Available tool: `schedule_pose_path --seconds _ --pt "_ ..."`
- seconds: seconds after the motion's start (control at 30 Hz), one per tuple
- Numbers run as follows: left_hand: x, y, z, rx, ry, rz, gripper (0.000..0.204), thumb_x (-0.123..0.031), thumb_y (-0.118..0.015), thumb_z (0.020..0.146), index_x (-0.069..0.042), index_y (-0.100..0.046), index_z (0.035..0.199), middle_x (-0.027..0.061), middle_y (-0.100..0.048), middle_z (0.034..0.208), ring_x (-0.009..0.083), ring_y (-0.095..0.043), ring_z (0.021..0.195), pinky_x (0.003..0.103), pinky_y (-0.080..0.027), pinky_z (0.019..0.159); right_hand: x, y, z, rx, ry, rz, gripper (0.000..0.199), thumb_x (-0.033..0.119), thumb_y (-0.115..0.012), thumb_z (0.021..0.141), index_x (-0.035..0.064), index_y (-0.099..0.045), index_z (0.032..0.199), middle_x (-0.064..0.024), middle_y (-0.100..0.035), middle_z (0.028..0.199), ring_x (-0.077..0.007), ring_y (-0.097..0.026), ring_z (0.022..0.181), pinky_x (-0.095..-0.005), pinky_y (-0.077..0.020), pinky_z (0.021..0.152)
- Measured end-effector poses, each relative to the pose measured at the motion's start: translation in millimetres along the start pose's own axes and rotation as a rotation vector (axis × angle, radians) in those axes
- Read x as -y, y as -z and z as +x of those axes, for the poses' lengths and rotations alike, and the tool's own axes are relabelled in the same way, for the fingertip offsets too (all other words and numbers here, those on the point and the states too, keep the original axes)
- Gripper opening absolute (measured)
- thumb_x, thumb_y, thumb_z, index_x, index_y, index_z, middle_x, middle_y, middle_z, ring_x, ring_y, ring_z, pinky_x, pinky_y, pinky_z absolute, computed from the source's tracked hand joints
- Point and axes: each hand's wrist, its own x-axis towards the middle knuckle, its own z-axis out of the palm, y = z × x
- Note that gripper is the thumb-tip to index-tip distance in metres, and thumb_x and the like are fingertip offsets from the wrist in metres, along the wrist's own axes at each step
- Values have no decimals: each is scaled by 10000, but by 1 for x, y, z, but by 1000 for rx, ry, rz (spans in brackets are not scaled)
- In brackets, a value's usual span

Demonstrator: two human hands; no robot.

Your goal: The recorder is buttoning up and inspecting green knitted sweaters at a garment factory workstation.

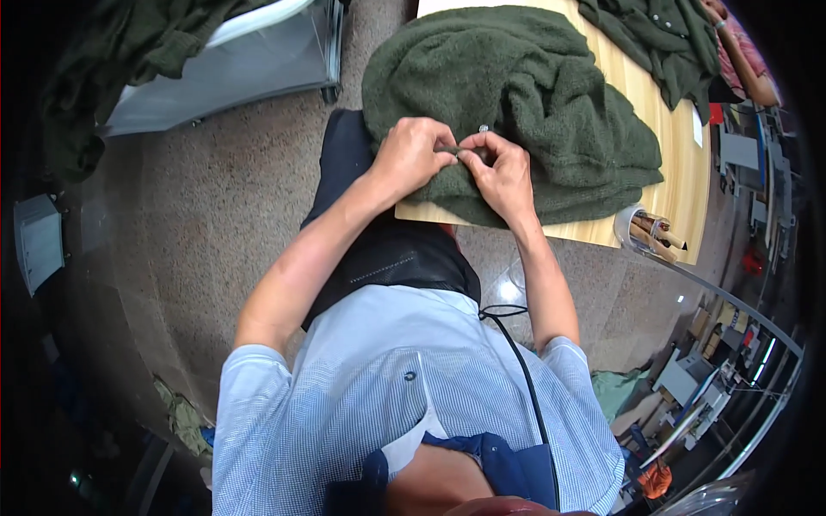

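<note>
At centre frame, a seated person's left hand (411, 155) and right hand (501, 172) meet over a dark green fleecy garment (516, 95) heaped on a pale wooden table (684, 185), the fingers of both pinched together on a small fold of the fabric just below a pale round button (483, 128). A second green garment (662, 34) lies at the upper right, another person's forearm (747, 60) beside it. A clear cup of wooden pieces (650, 232) stands at the table's near corner
</note>
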Motion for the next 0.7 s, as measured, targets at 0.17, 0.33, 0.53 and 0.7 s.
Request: schedule_pose_path --seconds 0.17,0.33,0.53,0.7 --pt "1 3 4 52 15 37 278 -148 -936 825 4 -859 1045 198 -820 959 366 -812 904 464 -646 828 -3 -4 -6 -13 -22 50 143 84 -855 983 1 -834 1098 17 -679 742 -46 -544 671 -279 -465 621" --pt "12 0 -2 13 -52 20 261 -133 -899 855 7 -858 1072 189 -819 988 371 -807 946 469 -643 853 -3 -11 -7 -26 -56 146 119 37 -850 999 4 -844 1112 90 -660 788 -1 -507 698 -224 -410 615" --pt "16 8 4 108 -130 83 237 -121 -855 898 -7 -816 1102 176 -804 1062 385 -791 1022 492 -631 892 -3 -13 -7 -14 -93 237 130 28 -867 1005 3 -852 1131 108 -679 825 18 -508 713 -189 -407 633" --pt "9 -7 -13 61 -238 214 221 -122 -808 949 -7 -744 1126 162 -746 1081 394 -773 1002 516 -625 854 -4 -13 -7 -28 -87 262 124 29 -867 1011 -1 -851 1131 104 -698 858 17 -517 722 -185 -415 641"
